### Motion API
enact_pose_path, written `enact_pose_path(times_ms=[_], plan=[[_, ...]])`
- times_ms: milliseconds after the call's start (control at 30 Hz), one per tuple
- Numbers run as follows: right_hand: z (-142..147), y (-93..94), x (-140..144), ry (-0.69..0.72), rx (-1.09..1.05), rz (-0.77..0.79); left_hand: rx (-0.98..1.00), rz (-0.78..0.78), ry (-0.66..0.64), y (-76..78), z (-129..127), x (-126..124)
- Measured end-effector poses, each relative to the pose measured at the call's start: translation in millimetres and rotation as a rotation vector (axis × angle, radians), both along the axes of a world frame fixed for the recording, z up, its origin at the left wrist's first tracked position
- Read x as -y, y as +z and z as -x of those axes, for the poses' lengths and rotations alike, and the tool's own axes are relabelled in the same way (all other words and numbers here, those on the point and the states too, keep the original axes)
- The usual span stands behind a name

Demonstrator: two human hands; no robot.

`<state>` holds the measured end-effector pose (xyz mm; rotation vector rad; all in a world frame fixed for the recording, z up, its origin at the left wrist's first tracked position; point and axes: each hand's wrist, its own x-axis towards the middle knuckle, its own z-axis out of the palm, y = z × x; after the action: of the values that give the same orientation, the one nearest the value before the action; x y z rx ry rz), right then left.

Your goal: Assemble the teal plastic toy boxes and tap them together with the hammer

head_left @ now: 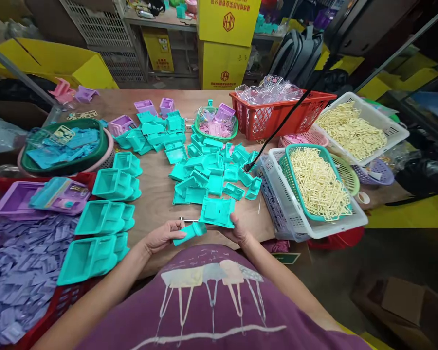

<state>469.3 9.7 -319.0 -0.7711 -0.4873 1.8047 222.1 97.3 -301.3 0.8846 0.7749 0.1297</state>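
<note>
My left hand (165, 236) is closed on a small teal plastic part (190, 233), in front of my shirt at the table's near edge. A thin shiny metal rod (190, 220) shows by its fingertips; I cannot tell what it belongs to. My right hand (237, 230) grips a larger, boxy teal plastic tray part (216, 212) by its right side. The two parts are close together, the small one lower left. Just beyond lies a loose pile of teal plastic parts (215, 170). Several teal compartment pieces (104, 217) stand in a column on the left.
A red crate (56, 313) of purple pieces sits at the left, near a dark green basket (104, 146) of blue parts. Rightward are a white crate (357, 224) bearing cream pieces and a red basket (284, 116) of clear plastic. A black cable (277, 129) hangs over the table.
</note>
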Motion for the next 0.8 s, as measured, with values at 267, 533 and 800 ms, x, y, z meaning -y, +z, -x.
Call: enact_pose_path(times_ms=[267, 533, 800], plan=[[3.9, -6.5, -3.6, 0.195, 0.215, -0.132, 0.107, 0.021, 0.177, -6.2, 10.4, 5.5], [19.3, 4.9, 4.2, 0.255, 0.306, -0.284, 0.302, 0.369, 0.248, -16.4, -16.1, 29.1], [-15.0, 57.2, -10.3, -0.208, 0.547, -0.315, 0.474, -0.042, 0.61, 56.1, -50.2, -8.6]])
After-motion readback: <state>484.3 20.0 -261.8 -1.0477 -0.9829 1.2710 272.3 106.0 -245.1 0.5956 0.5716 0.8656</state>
